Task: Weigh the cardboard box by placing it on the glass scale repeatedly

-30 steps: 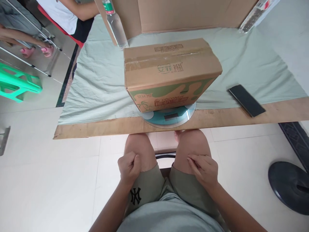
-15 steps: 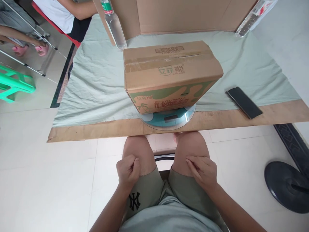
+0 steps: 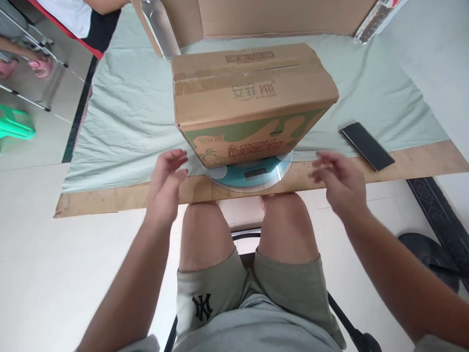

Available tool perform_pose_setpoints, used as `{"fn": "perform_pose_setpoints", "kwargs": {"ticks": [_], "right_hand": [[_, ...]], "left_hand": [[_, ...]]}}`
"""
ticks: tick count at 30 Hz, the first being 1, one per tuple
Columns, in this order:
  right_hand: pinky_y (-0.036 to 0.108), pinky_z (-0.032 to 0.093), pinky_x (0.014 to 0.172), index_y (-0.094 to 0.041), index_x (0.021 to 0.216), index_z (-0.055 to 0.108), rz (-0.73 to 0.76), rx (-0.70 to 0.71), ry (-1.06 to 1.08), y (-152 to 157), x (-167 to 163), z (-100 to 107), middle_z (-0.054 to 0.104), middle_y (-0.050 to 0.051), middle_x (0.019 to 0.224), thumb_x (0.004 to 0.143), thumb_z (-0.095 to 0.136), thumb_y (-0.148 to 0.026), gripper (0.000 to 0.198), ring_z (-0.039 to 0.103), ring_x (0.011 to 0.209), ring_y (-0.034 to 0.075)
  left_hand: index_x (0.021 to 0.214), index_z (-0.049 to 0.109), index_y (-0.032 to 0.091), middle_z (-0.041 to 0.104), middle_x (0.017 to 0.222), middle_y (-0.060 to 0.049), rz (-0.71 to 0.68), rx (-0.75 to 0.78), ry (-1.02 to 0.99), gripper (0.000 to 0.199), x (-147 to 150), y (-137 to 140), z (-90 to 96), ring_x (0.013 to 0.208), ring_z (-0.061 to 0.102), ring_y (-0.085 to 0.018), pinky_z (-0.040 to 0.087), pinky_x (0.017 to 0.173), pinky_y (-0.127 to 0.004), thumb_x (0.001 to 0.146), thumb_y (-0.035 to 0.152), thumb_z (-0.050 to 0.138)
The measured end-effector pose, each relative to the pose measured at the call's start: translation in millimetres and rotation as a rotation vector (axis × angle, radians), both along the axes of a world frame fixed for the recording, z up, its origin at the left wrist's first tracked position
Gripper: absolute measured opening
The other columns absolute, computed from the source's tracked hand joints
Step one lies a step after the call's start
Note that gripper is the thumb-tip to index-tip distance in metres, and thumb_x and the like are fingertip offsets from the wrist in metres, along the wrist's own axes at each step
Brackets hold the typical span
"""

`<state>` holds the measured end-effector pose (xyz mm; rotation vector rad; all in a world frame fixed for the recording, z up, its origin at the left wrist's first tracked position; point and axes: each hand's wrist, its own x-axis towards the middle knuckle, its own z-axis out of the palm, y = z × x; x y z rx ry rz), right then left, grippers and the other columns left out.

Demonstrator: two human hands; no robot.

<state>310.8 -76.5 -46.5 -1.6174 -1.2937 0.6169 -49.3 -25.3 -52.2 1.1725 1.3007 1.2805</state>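
A brown cardboard box [image 3: 252,93] with green and red printing sits tilted toward me on a round glass scale [image 3: 252,177], whose small dark display shows at the front. My left hand [image 3: 166,183] is over the table edge, left of the box's lower corner, its fingers apart and holding nothing. To the right of the scale, my right hand [image 3: 340,181] hovers with fingers spread and a little blurred, also bare. Neither hand touches the box. A black phone [image 3: 366,145] lies just beyond my right hand.
A pale green cloth [image 3: 120,122] covers the wooden table [image 3: 98,198]. Behind the box stands a cardboard panel [image 3: 278,19], with a clear bottle [image 3: 161,29] at its left and a clear plastic package [image 3: 373,22] at its right. Another person's arm [image 3: 104,5] shows at upper left.
Both hands have risen from my thighs and moved forward and apart to either side of the box. Their closed fingers have opened. The view has shifted slightly.
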Motion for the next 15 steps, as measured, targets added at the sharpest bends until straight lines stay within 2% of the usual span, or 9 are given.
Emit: {"fn": "perform_pose_setpoints", "kwargs": {"ticks": [2,4,6,9,12,15], "right_hand": [[0.031,0.061,0.074,-0.030,0.125,0.062,0.089,0.069,0.098,36,3,12,0.069,0.003,0.119,0.078,0.063,-0.017,0.048,0.072,0.097,0.020],[0.036,0.062,0.084,-0.035,0.131,0.056,0.194,0.085,0.136,64,1,20,0.064,0.001,0.133,0.078,0.065,-0.016,0.057,0.068,0.115,0.023],[0.038,0.062,0.088,-0.036,0.132,0.053,0.289,0.081,0.134,85,-4,22,0.064,0.000,0.133,0.080,0.066,-0.018,0.057,0.066,0.119,0.024],[0.037,0.062,0.087,-0.035,0.134,0.050,0.362,0.094,0.117,98,-10,15,0.068,0.001,0.121,0.082,0.065,-0.019,0.057,0.067,0.114,0.022],[0.034,0.061,0.083,-0.032,0.140,0.044,0.373,0.145,0.056,85,-15,13,0.067,0.002,0.115,0.087,0.060,-0.023,0.056,0.068,0.110,0.020],[0.036,0.062,0.083,-0.032,0.136,0.049,0.417,0.179,0.042,32,-20,26,0.066,0.004,0.118,0.090,0.059,-0.028,0.047,0.068,0.111,0.021]], "left_hand": [[0.122,0.060,0.033,0.054,0.146,-0.005,-0.115,0.010,-0.092,0.054,5,23,13.3,0.138,0.048,-0.032,0.045,0.105,-0.043,0.071,0.046,0.075],[0.123,0.059,0.033,0.051,0.150,-0.005,-0.205,0.034,-0.116,0.061,14,36,25.4,0.143,0.043,-0.036,0.044,0.109,-0.047,0.070,0.057,0.076],[0.117,0.061,0.032,0.054,0.147,-0.004,-0.260,0.102,-0.107,0.058,27,43,34.3,0.146,0.040,-0.036,0.042,0.113,-0.047,0.070,0.062,0.076],[0.108,0.064,0.029,0.059,0.138,-0.005,-0.308,0.208,-0.097,0.053,45,44,41.5,0.146,0.040,-0.034,0.039,0.118,-0.044,0.071,0.066,0.074],[0.108,0.065,0.027,0.062,0.131,-0.007,-0.305,0.254,-0.059,0.060,46,28,44.2,0.143,0.044,-0.034,0.040,0.117,-0.047,0.070,0.074,0.070],[0.114,0.067,0.024,0.064,0.123,-0.012,-0.221,0.276,0.106,0.068,21,-14,44.3,0.137,0.051,-0.036,0.047,0.111,-0.050,0.072,0.078,0.068]]}}
